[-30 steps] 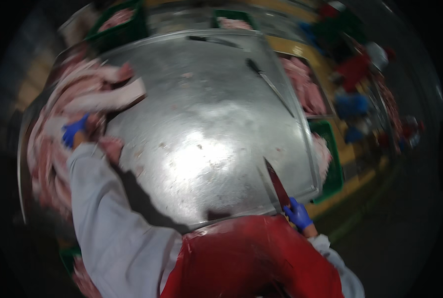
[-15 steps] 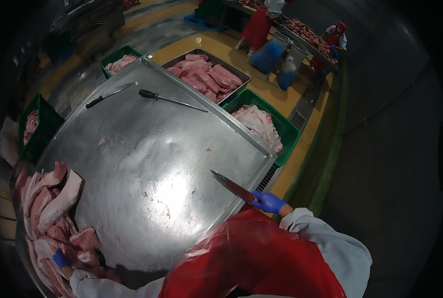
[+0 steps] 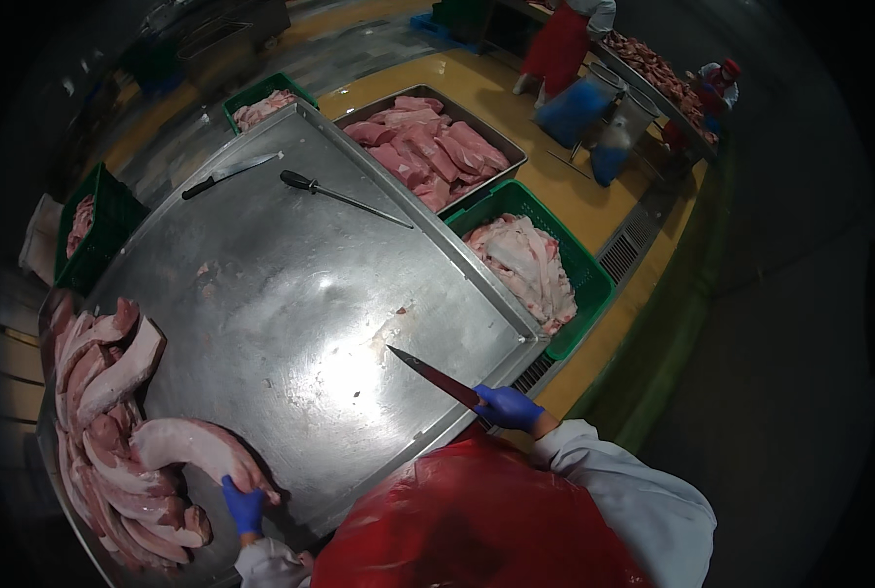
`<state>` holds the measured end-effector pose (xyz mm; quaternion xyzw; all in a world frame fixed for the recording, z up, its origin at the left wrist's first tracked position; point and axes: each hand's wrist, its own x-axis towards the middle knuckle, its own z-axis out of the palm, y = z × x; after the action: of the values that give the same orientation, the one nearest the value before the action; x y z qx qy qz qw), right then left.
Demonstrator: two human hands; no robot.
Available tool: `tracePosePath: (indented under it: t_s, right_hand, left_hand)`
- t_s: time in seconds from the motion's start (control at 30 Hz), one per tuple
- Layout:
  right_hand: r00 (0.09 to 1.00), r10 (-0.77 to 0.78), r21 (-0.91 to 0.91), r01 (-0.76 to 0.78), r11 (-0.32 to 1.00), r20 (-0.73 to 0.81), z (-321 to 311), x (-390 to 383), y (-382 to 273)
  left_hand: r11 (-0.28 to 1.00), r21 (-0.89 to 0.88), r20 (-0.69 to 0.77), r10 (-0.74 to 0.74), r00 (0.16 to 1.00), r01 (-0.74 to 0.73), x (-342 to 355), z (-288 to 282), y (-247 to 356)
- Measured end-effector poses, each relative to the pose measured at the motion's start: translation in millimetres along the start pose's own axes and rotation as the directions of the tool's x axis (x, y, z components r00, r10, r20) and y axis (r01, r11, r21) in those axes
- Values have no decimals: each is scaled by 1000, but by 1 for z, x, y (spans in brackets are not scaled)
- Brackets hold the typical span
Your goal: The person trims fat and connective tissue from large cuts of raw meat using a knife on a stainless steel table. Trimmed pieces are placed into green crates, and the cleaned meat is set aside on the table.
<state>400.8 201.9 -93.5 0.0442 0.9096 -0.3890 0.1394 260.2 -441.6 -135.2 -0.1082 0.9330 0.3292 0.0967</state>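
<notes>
A long, curved pale-pink strip of meat (image 3: pixel 197 446) lies on the steel table (image 3: pixel 310 265), its near end gripped by my blue-gloved left hand (image 3: pixel 244 505). More strips are piled (image 3: pixel 104 392) along the left side. My right hand (image 3: pixel 511 408), also blue-gloved, holds a long knife (image 3: pixel 427 372) over the table's near right part, blade pointing left and away from me. Toward the far edge lie a second knife (image 3: pixel 231 171) and a black-handled sharpening rod (image 3: pixel 349 199).
Green crates of pale trimmings stand right (image 3: pixel 521 265) and behind (image 3: pixel 261 110); another is left (image 3: pixel 99 230). A steel tray of pink cuts (image 3: pixel 427 147) adjoins the table. Farther back, people in red aprons (image 3: pixel 560 49) stand near blue bags (image 3: pixel 570 113) and a meat-laden counter (image 3: pixel 653 73).
My left hand has brought a meat strip out of the pile toward the right. The knife has shifted slightly left, and the camera view has swung round.
</notes>
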Motion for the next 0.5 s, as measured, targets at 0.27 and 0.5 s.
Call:
tracePosePath:
  t_s: [0.27, 0.5]
  right_hand:
    - [985, -171, 28, 170, 985, 30, -58, 60, 39]
    - [999, -51, 226, 49, 973, 2, -78, 98, 53]
  left_hand:
    - [949, -119, -66, -301, 951, 292, -10, 57, 140]
    - [808, 588, -62, 6, 998, 32, 55, 196, 335]
